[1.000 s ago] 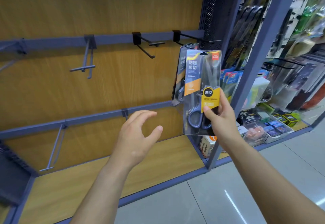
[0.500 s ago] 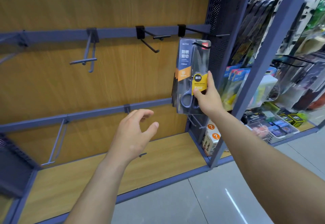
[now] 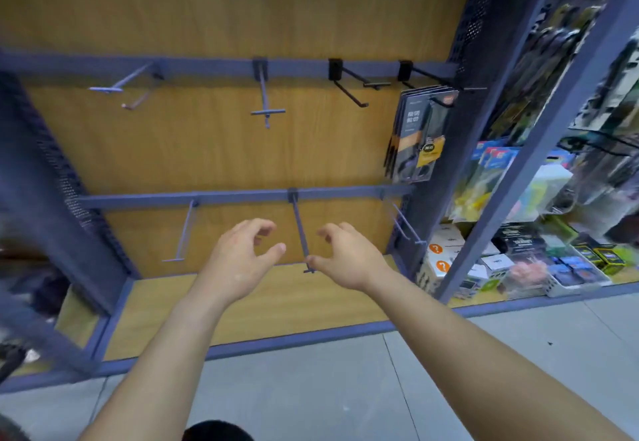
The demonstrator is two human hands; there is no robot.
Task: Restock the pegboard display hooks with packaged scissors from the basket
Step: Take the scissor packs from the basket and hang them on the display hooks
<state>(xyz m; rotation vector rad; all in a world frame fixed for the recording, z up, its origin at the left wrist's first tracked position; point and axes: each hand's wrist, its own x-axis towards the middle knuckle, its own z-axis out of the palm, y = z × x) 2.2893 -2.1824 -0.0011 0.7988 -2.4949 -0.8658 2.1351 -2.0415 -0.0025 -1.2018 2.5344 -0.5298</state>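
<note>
Several packaged scissors (image 3: 418,136), in dark cards with orange and yellow labels, hang together on the black hook (image 3: 439,82) at the right end of the upper rail. My left hand (image 3: 238,257) and my right hand (image 3: 345,257) float side by side in front of the lower rail, fingers loosely curled, holding nothing. Between them runs a grey hook (image 3: 301,229) of the lower rail; my right thumb is close to its tip. The basket is out of view.
Bare hooks stand on the upper rail (image 3: 207,67) and the lower rail (image 3: 242,195) against the wooden back panel. A wooden base shelf (image 3: 276,305) lies below. To the right, a blue upright (image 3: 539,129) borders a bay packed with stationery.
My right hand has let go of the scissors pack, which now hangs on the upper right hook, and has dropped down beside my left hand. The view has swung left and down.
</note>
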